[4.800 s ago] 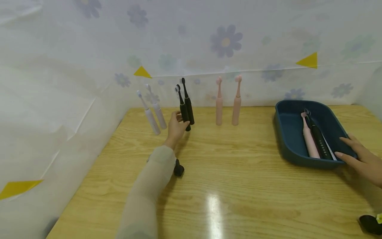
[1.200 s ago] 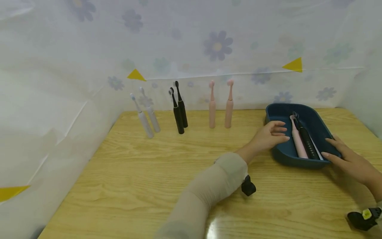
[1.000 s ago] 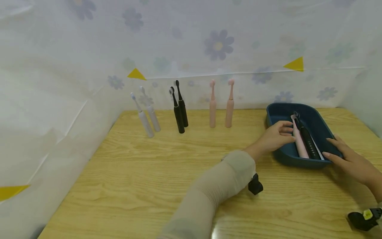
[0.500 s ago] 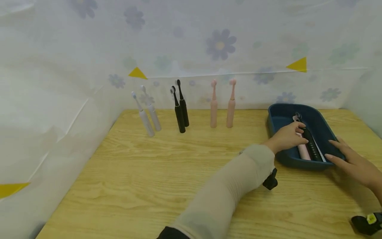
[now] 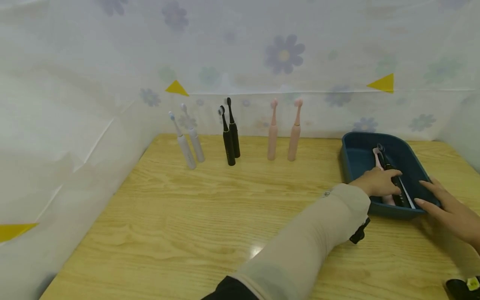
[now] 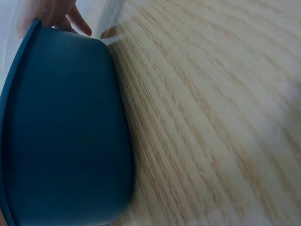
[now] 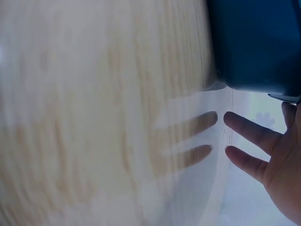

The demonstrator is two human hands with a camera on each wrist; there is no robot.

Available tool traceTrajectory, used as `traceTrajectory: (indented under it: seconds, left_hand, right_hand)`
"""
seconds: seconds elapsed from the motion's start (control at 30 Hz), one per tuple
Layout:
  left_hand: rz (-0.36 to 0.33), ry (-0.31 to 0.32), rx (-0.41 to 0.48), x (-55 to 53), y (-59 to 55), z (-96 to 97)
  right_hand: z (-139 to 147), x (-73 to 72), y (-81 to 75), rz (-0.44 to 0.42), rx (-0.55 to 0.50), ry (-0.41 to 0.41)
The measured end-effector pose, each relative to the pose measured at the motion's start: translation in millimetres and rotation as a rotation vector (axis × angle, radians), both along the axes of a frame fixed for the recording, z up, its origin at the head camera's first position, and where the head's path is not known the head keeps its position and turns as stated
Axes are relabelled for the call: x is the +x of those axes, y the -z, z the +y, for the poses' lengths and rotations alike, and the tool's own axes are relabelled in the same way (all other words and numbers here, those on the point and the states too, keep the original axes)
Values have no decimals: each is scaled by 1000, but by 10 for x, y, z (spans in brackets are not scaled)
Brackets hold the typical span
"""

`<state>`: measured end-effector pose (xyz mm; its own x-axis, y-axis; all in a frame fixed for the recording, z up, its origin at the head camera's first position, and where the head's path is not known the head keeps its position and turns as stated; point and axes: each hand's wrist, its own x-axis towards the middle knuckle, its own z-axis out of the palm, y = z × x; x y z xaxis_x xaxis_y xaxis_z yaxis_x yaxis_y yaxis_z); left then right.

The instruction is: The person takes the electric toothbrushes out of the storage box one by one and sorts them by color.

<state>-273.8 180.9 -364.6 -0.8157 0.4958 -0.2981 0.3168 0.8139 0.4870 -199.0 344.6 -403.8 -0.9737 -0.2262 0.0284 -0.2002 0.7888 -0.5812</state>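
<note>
Left grip (image 5: 376, 182) farther into one tray (image 5: 408, 160), hold unclear, right grip (image 5: 451, 212) spread, six upright toothbrushes (image 5: 294, 143)

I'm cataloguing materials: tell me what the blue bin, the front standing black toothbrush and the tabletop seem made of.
Blue bin: probably molded plastic, satin; smooth walls with rounded corners.
Front standing black toothbrush: likely hard plastic, matte; handle evenly dark with little glare.
Tabletop: wood-grained and slightly glossy, with a bright reflection; solid wood or printed laminate, can't tell.
</note>
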Motion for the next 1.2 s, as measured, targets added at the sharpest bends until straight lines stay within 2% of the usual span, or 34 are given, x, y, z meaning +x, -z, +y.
traceTrajectory:
  seconds: [0.17,0.33,0.43,0.63,0.9,1.1,1.2]
  left_hand:
    - [-28,-8,-165,34,19,75]
    - [-20,-4,-235,58,99,105]
    - [0,-28,-218,60,138,122]
    - [24,-69,-145,57,130,140]
    - [53,-106,-234,73,78,105]
    - [30,-125,-152,55,83,59]
    - [30,-117,-144,53,87,45]
  right_hand:
    - [15,13,25,-4,11,2]
    - [44,27,81,-24,-11,-2]
    - [17,45,66,-33,-16,-1]
    - [7,49,29,-7,4,10]
    - [11,11,-1,0,7,9]
    - [7,10,-10,10,8,14]
    - [-2,20,-14,12,0,14]
